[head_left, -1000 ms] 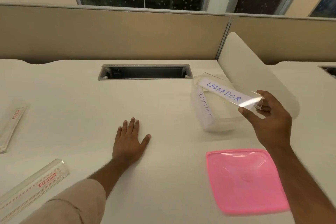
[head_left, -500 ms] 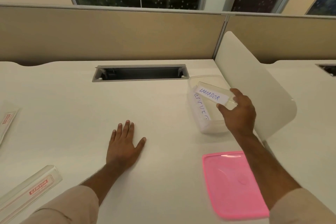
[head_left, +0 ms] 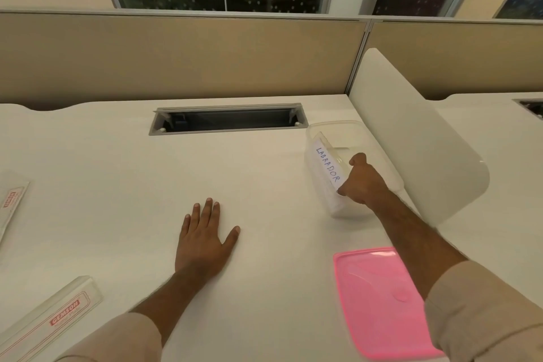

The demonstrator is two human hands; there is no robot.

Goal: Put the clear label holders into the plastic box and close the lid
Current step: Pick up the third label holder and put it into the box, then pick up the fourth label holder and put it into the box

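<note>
Desk (head_left: 117,185) — pale cream top, one person's two bare arms reaching over it.

Plastic box (head_left: 349,129): clear, open-topped, standing at the right of the desk just beside a white curved divider panel (head_left: 417,138). Lid off.

Label holder marked "LABRADOR" (head_left: 327,164): clear, with a white card lettered in blue; inside the box, leaning along its left wall, one end up toward the far rim and the other down at the near side. Whether a second holder lies behind it cannot be told through the clear wall.

Right hand (head_left: 364,182): reaching into the box from the near side, fingers curled, thumb and fingertips at the lower end of the "LABRADOR" holder. It appears to pinch that end, though the contact itself is partly hidden.

Left hand (head_left: 202,241): flat on the desk, palm down, fingers spread and empty, well apart from the box.

Pink lid (head_left: 379,300): lying flat on the desk near the front edge, in front of the box and apart from it, partly under the right forearm.

Other clear holders — one with a red "GEMSON" label (head_left: 50,323) at the lower left, another with red print (head_left: 11,206) at the far left edge; both on the desk, well away from the box.

Cable tray opening (head_left: 229,122): grey-rimmed slot in the desk, left of the box.
</note>
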